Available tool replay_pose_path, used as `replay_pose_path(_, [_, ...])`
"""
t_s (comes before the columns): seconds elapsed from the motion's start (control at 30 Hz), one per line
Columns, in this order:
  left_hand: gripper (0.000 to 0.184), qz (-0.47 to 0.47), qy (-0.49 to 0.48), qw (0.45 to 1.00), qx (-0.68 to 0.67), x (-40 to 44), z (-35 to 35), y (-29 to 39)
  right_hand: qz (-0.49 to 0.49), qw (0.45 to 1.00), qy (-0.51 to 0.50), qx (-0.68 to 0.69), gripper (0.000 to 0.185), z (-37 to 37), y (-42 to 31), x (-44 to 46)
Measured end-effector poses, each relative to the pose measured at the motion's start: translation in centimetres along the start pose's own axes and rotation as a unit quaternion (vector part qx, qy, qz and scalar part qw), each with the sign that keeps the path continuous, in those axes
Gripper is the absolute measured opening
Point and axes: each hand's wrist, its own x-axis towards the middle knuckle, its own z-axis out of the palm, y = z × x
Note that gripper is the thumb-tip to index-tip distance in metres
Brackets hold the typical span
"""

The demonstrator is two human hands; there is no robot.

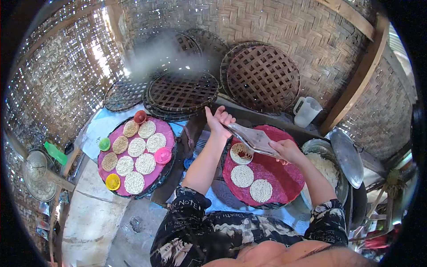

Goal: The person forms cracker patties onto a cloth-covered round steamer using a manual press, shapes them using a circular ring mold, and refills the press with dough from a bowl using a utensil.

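Flat grey piece (252, 138), held aslant over red cloth (282, 182), apparently to clear the pale discs (242, 176); right hand (287, 151), fingers closed on one end; left hand (219, 121), half-curled at the other, grip unclear

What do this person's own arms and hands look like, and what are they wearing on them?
Both the left hand and the right hand are ungloved, with no watch visible. The forearms are bare up to loose black sleeves, patterned with pale artwork and white lettering, matching the shirt.
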Motion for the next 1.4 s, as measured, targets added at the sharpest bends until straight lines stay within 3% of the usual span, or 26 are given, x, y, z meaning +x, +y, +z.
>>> replay_pose_path(0.2, [0.061, -0.007, 0.031, 0.999, 0.029, -2.5, 0.6, 0.5, 0.033, 0.998, -0.028, 0.041, 0.053, 1.6, 0.5, -1.5])
replay_pose_path(0.33, [0.064, -0.001, -0.004, 0.999, 0.053, -2.3, 1.2, 2.7, -0.005, 0.996, -0.024, 0.081, 0.052, 3.9, -0.1, -1.3])
replay_pose_path(0.37, [0.069, -0.007, -0.049, 0.997, 0.062, -2.2, 1.8, 3.5, -0.005, 0.995, -0.029, 0.1, 0.051, 4.1, -0.4, -1.1])
replay_pose_path(0.4, [0.075, -0.039, -0.185, 0.979, 0.071, -1.7, 1.5, 4.7, -0.028, 0.991, -0.024, 0.127, 0.05, 4.1, -0.8, -1.1])
replay_pose_path(0.47, [0.079, 0.015, -0.089, 0.979, 0.182, -4.6, 6.7, 4.9, -0.074, 0.981, -0.014, 0.181, 0.049, 4.0, -1.6, -1.6])
replay_pose_path(0.5, [0.08, -0.038, -0.175, 0.96, 0.217, -4.3, 5.8, 5.8, -0.085, 0.972, 0.0, 0.221, 0.048, 4.0, -2.1, -2.2])
replay_pose_path(0.53, [0.064, -0.013, -0.199, 0.925, 0.324, -4.2, 4.8, 5.6, -0.096, 0.961, 0.014, 0.259, 0.048, 4.0, -2.8, -3.0])
replay_pose_path(0.57, [0.056, 0.038, -0.282, 0.796, 0.534, -4.7, 3.6, 5.1, -0.109, 0.948, 0.028, 0.298, 0.048, 4.1, -3.2, -3.4])
replay_pose_path(0.6, [0.052, 0.088, -0.344, 0.613, 0.706, -7.3, 5.2, 3.7, -0.116, 0.948, 0.034, 0.294, 0.049, 4.4, -3.4, -3.6])
replay_pose_path(0.67, [0.046, 0.312, -0.202, 0.482, 0.794, -9.8, 5.9, -0.9, -0.125, 0.949, 0.043, 0.284, 0.051, 5.1, -3.2, -4.2])
replay_pose_path(0.7, [0.033, 0.334, -0.124, 0.5, 0.789, -10.0, 5.4, -2.0, -0.13, 0.971, 0.053, 0.193, 0.051, 4.8, -2.9, -4.2])
replay_pose_path(0.73, [0.029, 0.341, -0.148, 0.449, 0.812, -11.3, 6.0, -2.3, -0.173, 0.978, 0.095, 0.07, 0.05, 3.9, -3.4, -5.2])
replay_pose_path(0.8, [0.022, 0.362, -0.199, 0.338, 0.846, -13.7, 7.8, -2.6, -0.248, 0.935, 0.178, -0.181, 0.049, 0.9, -5.3, -7.6])
replay_pose_path(0.83, [0.019, 0.426, -0.253, 0.31, 0.811, -13.4, 7.1, -3.7, -0.351, 0.883, 0.286, -0.127, 0.048, 0.3, -5.6, -7.6])
replay_pose_path(0.87, [0.014, 0.459, -0.329, 0.316, 0.762, -13.5, 6.5, -5.0, -0.393, 0.86, 0.309, -0.102, 0.048, -0.9, -6.3, -8.5])
replay_pose_path(0.93, [0.011, 0.39, -0.33, 0.303, 0.805, -15.4, 6.6, -7.0, -0.366, 0.825, 0.395, -0.174, 0.045, -0.9, -7.9, -10.3])
replay_pose_path(1.0, [0.012, 0.253, -0.333, 0.293, 0.86, -17.0, 9.0, -7.1, -0.448, 0.69, 0.485, -0.296, 0.043, 1.1, -8.7, -12.5])
replay_pose_path(1.03, [0.013, 0.183, -0.332, 0.283, 0.881, -17.6, 10.0, -7.2, -0.472, 0.688, 0.45, -0.318, 0.045, 1.6, -8.4, -13.7])
replay_pose_path(1.07, [0.016, 0.203, -0.39, 0.386, 0.811, -16.5, 7.6, -7.6, -0.478, 0.697, 0.357, -0.398, 0.043, 2.0, -7.7, -15.2])
replay_pose_path(1.1, [0.019, 0.214, -0.453, 0.469, 0.727, -15.3, 5.2, -8.1, -0.522, 0.702, 0.314, -0.37, 0.039, 2.7, -7.5, -16.7])
replay_pose_path(1.13, [0.021, 0.19, -0.451, 0.334, 0.806, -15.8, 5.2, -7.1, -0.563, 0.703, 0.271, -0.339, 0.036, 3.0, -7.5, -17.8])
replay_pose_path(1.17, [0.022, 0.202, -0.507, 0.379, 0.747, -16.4, 5.6, -6.3, -0.53, 0.761, 0.235, -0.292, 0.033, 2.7, -7.4, -18.5])
replay_pose_path(1.23, [0.021, 0.24, -0.489, 0.288, 0.788, -19.1, 8.0, -6.1, -0.45, 0.858, 0.161, -0.187, 0.028, 1.8, -6.4, -20.0])
replay_pose_path(1.3, [0.019, 0.296, -0.481, 0.207, 0.799, -21.4, 10.4, -6.0, -0.378, 0.911, 0.145, -0.072, 0.027, 0.0, -6.2, -21.7])
replay_pose_path(1.33, [0.018, 0.303, -0.479, 0.222, 0.793, -21.5, 10.7, -5.9, -0.343, 0.929, 0.138, -0.015, 0.026, -1.2, -6.3, -22.6])
replay_pose_path(1.4, [0.017, 0.317, -0.476, 0.25, 0.781, -21.5, 11.0, -5.4, -0.351, 0.913, 0.204, -0.046, 0.031, -3.7, -4.6, -24.3])
